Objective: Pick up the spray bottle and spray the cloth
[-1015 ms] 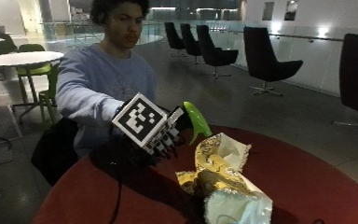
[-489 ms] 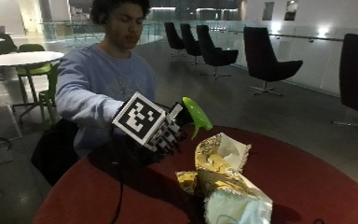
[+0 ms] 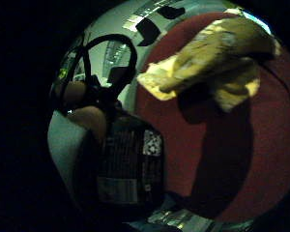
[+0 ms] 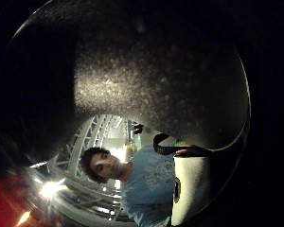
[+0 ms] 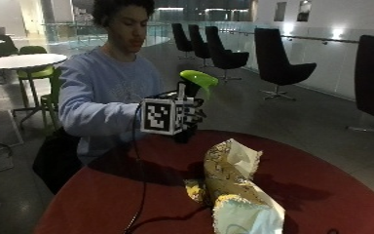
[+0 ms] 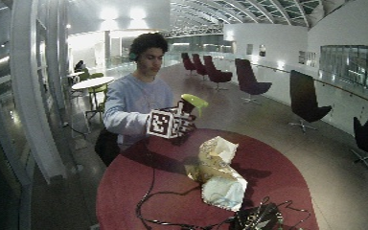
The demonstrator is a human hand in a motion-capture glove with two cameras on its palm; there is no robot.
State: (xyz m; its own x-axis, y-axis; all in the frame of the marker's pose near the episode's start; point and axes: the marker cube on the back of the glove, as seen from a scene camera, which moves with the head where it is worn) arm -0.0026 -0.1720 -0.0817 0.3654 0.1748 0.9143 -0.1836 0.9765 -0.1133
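In the outside view my gloved right hand (image 5: 188, 115) grips a dark spray bottle with a green spray head (image 5: 198, 78) and holds it upright above the far edge of the round red table (image 5: 343, 195). A crumpled yellow and white cloth (image 5: 233, 181) lies on the table, in front of the bottle and a little to its right. The wide outside view shows the same hand (image 6: 183, 123), green head (image 6: 194, 100) and cloth (image 6: 217, 168). In the little finger side palm view the bottle's labelled body (image 3: 131, 169) is close, with the cloth (image 3: 208, 58) beyond it.
A black cable (image 6: 147, 191) runs across the table (image 6: 133, 201) to a dark device (image 6: 257, 218) at its near edge. Black chairs (image 5: 274, 61) stand on the floor behind. A dark surface (image 4: 156, 71) fills most of the thumb side palm view.
My hand has lifted the bottle higher and turned it more upright, so the green head now stands well above the hand. The cloth has not moved.
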